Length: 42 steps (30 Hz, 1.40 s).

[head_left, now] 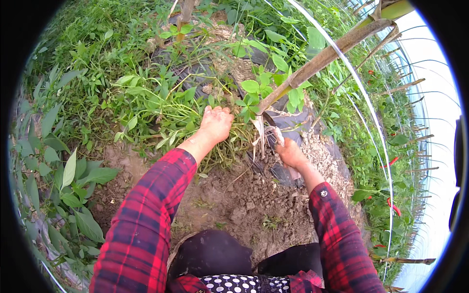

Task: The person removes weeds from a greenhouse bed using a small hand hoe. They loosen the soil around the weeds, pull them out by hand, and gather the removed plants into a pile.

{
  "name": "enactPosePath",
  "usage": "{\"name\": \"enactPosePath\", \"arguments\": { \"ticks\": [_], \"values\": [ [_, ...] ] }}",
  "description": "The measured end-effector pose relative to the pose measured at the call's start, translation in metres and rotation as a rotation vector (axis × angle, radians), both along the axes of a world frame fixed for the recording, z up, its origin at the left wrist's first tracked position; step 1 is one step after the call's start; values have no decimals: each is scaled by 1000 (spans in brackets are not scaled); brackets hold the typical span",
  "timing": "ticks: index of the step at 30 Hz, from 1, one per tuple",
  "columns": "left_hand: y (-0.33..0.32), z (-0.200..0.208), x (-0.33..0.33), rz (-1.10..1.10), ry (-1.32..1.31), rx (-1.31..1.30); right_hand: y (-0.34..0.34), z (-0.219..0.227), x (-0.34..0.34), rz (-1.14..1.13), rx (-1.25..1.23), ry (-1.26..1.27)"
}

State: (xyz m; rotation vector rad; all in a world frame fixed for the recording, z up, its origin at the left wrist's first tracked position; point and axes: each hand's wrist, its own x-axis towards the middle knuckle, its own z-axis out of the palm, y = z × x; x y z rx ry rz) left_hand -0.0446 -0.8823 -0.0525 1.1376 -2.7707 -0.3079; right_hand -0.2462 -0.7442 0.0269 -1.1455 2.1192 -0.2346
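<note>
1. Person crouched over a dirt patch [244, 205], red plaid sleeves coming in from the lower edge. Landmark: the bamboo stake [317, 61], slanting from its foot near the middle of the view up to the upper right.
2. Left hand [216, 123] is just left of the stake's foot, pushed into a clump of weeds [161, 110]. Fingers curled down into the stems, mostly closed. It looks like a grip on a bunch, but the fingertips are buried, so I can't tell how tight.
3. The weeds spread further left from the stake and away from the person. Their stems run roughly left to right, fanning out from under the left hand. The left hand is clearly the nearer one.
4. Right hand [291, 154] is just below the stake's foot, closed in a fist around a pale handle [278, 136] of some tool. The handle pokes up out of the fist toward the stake's foot. The working end is hidden; can't tell what tool it is.
5. Black plastic sheet [288, 122] lies torn around the stake's foot, under and beside the right hand, and shows again behind the weeds.
6. Right of the stake: pale crumbly mulch [320, 156], then pepper plants with red peppers [394, 207] well apart from both hands.
7. Far left of the stake: broad-leaved plants [68, 185], untouched.
</note>
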Motion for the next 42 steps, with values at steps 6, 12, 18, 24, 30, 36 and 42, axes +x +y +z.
{"name": "enactPosePath", "arguments": {
  "ticks": [6, 12, 18, 24, 30, 36, 42],
  "values": [
    [1, 0, 9, -11, 1, -32, -3, 33, -14, 130, 26, 29],
    [0, 5, 3, 6, 18, -85, -29, 15, -26, 142, 86, 147],
    [-9, 11, 6, -17, -79, -29, -38, 47, -56, 315, 159, 136],
    [-5, 9, 9, -64, -81, -97, -43, 39, -26, 253, 158, 103],
    [-6, 4, 13, -68, 36, -201, -41, 60, -42, 267, 117, -29],
    [-6, 0, 13, -53, 156, -298, -61, 41, -40, 226, 242, -69],
    [-10, 5, 4, -40, 142, -318, -79, 50, -34, 369, 315, 50]
  ]
}}
